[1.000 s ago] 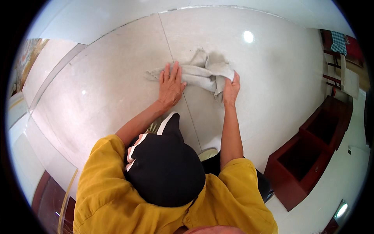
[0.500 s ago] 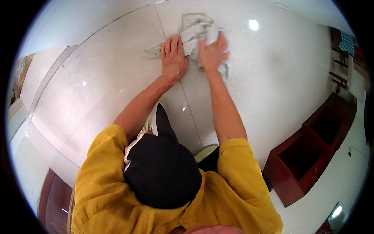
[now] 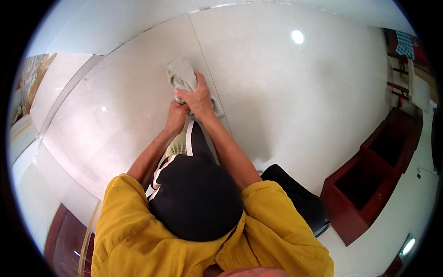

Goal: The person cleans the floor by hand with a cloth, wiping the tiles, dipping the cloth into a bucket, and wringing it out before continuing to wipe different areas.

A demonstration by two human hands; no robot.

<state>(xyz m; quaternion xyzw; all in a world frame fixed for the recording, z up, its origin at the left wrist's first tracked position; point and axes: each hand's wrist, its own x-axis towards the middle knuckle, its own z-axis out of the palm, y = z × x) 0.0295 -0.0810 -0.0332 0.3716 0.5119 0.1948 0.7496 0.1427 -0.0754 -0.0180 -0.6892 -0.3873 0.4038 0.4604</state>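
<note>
A grey cloth is bunched up just above the pale tiled floor, or against it; I cannot tell which. My right hand wraps round its middle, with the thumb across the front. Close below, my left hand is closed at the lower part of the bundle, its fingers partly hidden. A loose fold of the cloth hangs out beside my right wrist. Both hands are together in front of my knee.
The glossy floor has a thin seam running beside my hands. A dark red wooden cabinet with open compartments stands at the right. Beyond it is wooden furniture with a checked cloth. My light green shoe is below my hands.
The cloth was spread on the floor under both flat hands. It is now gathered into a bundle and drawn nearer and leftward, with both hands closed on it. My right knee has swung outward.
</note>
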